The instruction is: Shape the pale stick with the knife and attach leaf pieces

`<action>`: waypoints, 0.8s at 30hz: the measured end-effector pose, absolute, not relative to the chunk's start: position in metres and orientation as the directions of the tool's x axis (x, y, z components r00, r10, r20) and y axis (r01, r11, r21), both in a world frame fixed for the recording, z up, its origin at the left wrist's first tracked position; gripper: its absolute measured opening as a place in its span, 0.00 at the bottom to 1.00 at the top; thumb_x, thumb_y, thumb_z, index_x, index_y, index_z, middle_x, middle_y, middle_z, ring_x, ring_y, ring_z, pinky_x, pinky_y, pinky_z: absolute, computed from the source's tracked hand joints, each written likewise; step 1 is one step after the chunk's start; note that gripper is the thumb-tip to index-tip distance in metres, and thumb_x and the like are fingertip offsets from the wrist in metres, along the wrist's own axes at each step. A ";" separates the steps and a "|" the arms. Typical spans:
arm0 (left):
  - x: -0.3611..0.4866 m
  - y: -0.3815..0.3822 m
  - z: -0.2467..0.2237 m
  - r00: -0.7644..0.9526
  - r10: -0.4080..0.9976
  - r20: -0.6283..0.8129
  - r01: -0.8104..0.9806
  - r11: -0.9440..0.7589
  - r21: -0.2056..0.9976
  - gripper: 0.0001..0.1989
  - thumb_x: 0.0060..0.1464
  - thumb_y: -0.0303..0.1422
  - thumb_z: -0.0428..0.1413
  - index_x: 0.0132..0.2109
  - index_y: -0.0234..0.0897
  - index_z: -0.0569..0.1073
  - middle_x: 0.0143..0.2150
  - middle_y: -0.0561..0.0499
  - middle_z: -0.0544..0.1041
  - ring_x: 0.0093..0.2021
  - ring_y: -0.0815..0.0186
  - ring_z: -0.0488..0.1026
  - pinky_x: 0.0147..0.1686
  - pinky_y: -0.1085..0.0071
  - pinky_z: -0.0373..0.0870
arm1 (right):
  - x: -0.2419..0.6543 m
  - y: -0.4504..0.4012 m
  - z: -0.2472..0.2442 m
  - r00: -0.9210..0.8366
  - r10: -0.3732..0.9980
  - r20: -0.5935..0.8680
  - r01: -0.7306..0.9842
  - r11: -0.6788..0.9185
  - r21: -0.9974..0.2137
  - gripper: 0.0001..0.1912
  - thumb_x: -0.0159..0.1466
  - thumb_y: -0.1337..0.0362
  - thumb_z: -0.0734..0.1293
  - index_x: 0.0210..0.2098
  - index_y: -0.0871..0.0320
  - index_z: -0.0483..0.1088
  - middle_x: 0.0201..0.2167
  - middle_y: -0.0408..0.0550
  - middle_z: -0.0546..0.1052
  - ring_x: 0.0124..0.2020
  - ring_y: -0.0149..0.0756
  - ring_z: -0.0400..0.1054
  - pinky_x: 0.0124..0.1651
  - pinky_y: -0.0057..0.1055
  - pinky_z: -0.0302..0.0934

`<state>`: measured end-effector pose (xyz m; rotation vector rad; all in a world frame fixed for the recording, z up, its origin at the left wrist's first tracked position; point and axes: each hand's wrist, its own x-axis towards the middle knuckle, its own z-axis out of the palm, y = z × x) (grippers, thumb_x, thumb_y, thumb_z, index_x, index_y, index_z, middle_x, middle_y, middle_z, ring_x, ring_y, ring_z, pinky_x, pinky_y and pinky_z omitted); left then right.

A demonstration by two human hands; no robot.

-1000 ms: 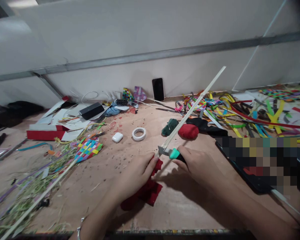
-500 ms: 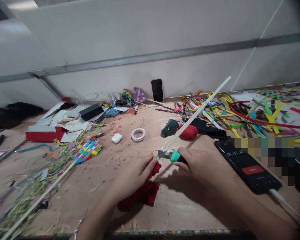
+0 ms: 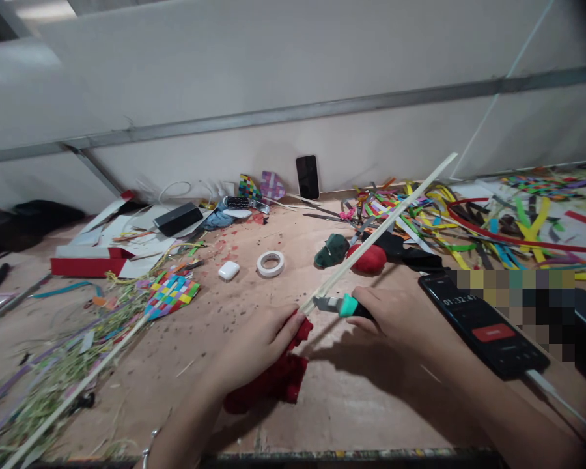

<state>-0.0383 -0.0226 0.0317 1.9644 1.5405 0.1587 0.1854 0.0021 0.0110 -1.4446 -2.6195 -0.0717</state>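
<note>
Closed around the lower end of a long pale strip (image 3: 378, 231), with red cloth (image 3: 278, 381) bunched beneath, is my left hand (image 3: 268, 335). The strip, bamboo-like, slants up to the right over the table. My right hand (image 3: 388, 312) grips a utility knife (image 3: 349, 306) with a black and teal handle. Its blade points left, beside the strip just above my left fingers; whether it touches cannot be told. Behind the strip lie a red bundle (image 3: 366, 260) and a dark green bundle (image 3: 332, 250). The strip's lower end is hidden in my left hand and the cloth.
A tape roll (image 3: 270, 264) and a white earbud case (image 3: 228, 270) lie ahead. A phone (image 3: 483, 326) with a cable is at right, below colourful strips (image 3: 522, 221). At left are a woven colourful piece (image 3: 172, 294) on a stick and shavings (image 3: 85, 374). Another phone (image 3: 307, 176) leans on the wall.
The knife and my right hand have shifted slightly right, the blade sitting a bit farther from my left fingers. The strip's upper end has tipped slightly right and down. A thin sliver now shows near my right forearm.
</note>
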 end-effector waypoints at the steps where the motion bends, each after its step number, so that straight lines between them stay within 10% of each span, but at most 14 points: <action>1: -0.038 -0.022 0.032 0.309 0.907 -0.287 0.839 -0.118 0.532 0.24 0.58 0.47 0.34 0.36 0.38 0.68 0.33 0.53 0.73 0.33 0.69 0.66 0.34 0.72 0.58 | 0.185 0.002 0.012 -0.526 0.838 0.146 0.845 0.534 -0.022 0.19 0.61 0.50 0.57 0.30 0.59 0.67 0.23 0.47 0.70 0.23 0.29 0.60 0.28 0.27 0.39; 15: -0.014 -0.032 0.023 0.328 0.887 -0.326 0.812 -0.089 0.578 0.23 0.59 0.44 0.34 0.31 0.37 0.68 0.29 0.52 0.73 0.27 0.70 0.66 0.28 0.74 0.55 | 0.186 0.009 0.003 -0.415 0.863 0.288 0.893 0.447 -0.055 0.19 0.63 0.53 0.52 0.37 0.60 0.67 0.27 0.51 0.70 0.27 0.33 0.62 0.32 0.28 0.49; 24: -0.031 -0.012 0.012 0.018 0.992 -0.128 0.863 0.049 0.503 0.21 0.59 0.43 0.34 0.30 0.35 0.64 0.29 0.49 0.72 0.30 0.67 0.67 0.30 0.72 0.57 | 0.182 0.001 0.014 -0.415 0.889 0.192 0.902 0.429 -0.039 0.19 0.62 0.52 0.55 0.32 0.61 0.68 0.25 0.52 0.71 0.25 0.31 0.61 0.30 0.28 0.47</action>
